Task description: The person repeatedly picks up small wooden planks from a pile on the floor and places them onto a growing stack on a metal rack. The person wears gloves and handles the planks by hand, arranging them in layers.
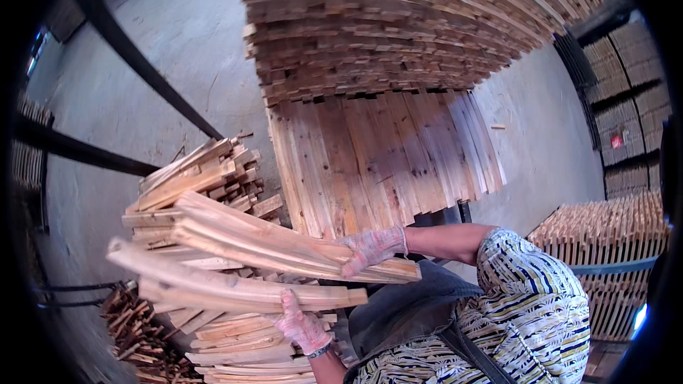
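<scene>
Bare concrete floor [156, 42] lies open to the left and upper left, crossed only by dark rails [135, 64]. Straight ahead the tall plank stack [384, 49] walls everything off. Lower left, a bundle of slats [228, 242] and scrap sticks [139, 338] crowd the way; crates [605, 242] block the right.

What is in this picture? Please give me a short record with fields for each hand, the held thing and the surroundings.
left: gloved left hand, fingers closed around the lower pieces of the bundle of long pale wooden slats
right: gloved right hand, fingers curled over the bundle's top pieces
below: heap of loose wooden slats
ahead: tall stack of brown wooden boards, above upright leaning boards
floor: grey concrete floor
far right: low stack of slats on edge
</scene>
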Motion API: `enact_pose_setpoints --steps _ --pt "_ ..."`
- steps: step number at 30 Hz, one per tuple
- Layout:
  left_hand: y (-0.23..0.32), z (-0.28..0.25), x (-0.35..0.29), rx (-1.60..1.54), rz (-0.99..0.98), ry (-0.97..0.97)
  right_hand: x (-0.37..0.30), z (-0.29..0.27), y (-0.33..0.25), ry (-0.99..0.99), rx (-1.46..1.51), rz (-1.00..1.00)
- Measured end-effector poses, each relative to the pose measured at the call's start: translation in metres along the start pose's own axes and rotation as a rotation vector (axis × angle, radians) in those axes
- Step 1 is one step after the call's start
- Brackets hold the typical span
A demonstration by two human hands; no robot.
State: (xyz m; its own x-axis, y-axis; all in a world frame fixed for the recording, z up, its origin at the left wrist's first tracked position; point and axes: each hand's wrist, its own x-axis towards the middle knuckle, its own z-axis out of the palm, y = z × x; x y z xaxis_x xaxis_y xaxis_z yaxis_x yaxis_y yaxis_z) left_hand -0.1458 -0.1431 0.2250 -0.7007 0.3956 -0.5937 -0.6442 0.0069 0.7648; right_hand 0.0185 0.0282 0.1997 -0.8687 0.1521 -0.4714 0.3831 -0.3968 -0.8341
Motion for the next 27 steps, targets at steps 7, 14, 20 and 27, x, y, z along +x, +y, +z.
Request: enact_pose_setpoints --steps 7,14,20,27 --pt "-0.042 0.022 0.008 0.667 0.194 -0.476 -0.026 -0.033 -0.037 0.237 -0.405 -0.286" --pt "-0.067 0.139 -0.021 0.225 -0.052 -0.636 -0.081 -0.083 -0.023 0.612 -0.468 -0.608" --pt "-0.120 0.180 0.033 0.547 0.074 -0.928 -0.108 -0.130 -0.005 0.710 -0.595 -0.666" --pt "-0.158 0.212 0.055 0.552 -0.185 -1.022 -0.104 -0.169 0.051 0.796 -0.477 -0.614"
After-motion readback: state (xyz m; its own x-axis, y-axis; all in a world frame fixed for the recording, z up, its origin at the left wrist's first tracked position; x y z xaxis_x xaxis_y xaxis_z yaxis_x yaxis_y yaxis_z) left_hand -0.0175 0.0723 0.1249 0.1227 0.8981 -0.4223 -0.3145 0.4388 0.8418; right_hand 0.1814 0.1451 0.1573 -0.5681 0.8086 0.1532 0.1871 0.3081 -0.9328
